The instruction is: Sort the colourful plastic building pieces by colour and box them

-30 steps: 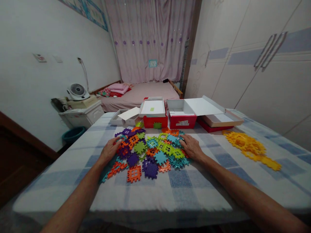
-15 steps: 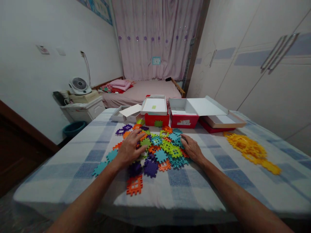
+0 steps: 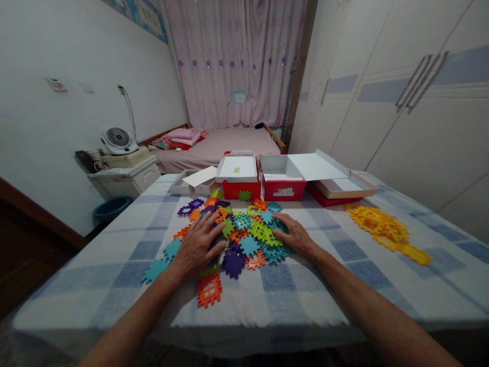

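A: Head view: your left hand (image 3: 196, 245) is spread over the heap of multicoloured notched plastic tiles (image 3: 249, 246), fingers splayed, released.
B: Your right hand (image 3: 296, 236)?
A: At the heap's right edge, fingers loosely extended, also released.
B: Heap location?
A: On your blue-and-white checked, cloth-covered desk (image 3: 305, 303), nearer you than the open red cardboard box (image 3: 283, 190). Yellow plastic pieces (image 3: 378, 227) lie well right.

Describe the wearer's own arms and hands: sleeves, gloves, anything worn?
Left hand and right hand are ungloved, five-fingered. Left forearm and right forearm are bare as far as the frame shows; no sleeves in view. No watch, bracelet, cable or marking visible on either.
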A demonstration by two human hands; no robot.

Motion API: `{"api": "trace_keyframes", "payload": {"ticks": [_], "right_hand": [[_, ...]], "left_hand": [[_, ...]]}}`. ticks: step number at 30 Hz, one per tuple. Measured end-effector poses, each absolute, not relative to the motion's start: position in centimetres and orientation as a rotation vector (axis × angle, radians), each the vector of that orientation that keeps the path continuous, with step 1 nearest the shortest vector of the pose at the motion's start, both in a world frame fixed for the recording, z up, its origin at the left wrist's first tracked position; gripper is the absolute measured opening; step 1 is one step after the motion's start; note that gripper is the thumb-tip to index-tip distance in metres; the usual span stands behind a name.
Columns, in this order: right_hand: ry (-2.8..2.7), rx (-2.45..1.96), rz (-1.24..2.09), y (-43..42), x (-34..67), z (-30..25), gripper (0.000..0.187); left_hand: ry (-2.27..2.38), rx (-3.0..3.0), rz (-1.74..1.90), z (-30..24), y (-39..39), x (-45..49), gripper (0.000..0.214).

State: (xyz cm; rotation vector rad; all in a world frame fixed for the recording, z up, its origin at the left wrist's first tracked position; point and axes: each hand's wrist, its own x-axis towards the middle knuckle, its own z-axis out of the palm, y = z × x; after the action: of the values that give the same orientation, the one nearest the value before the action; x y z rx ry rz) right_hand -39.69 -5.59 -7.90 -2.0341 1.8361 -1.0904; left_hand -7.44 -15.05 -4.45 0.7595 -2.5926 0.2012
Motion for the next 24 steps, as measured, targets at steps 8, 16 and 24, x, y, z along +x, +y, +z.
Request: {"api": "trace_keyframes", "payload": {"ticks": [8, 16, 24], "right_hand": [[2.015, -1.813, -1.301, -5.5, -40.3, -7.5, 0.042], [2.331, -1.645, -1.161, -5.5, -43.4, -7.5, 0.046], [2.719, -1.614, -0.838, -4.4, -45.1, -7.5, 0.044]], "left_hand": [[-2.106, 1.179, 0.203, -4.2, -21.9, -6.1, 0.045], [-2.103, 1.387, 0.179, -5.7, -22.7, -2.6, 0.050], [-2.225, 1.682, -0.040, -8.0, -24.7, -0.7, 0.055]]}}
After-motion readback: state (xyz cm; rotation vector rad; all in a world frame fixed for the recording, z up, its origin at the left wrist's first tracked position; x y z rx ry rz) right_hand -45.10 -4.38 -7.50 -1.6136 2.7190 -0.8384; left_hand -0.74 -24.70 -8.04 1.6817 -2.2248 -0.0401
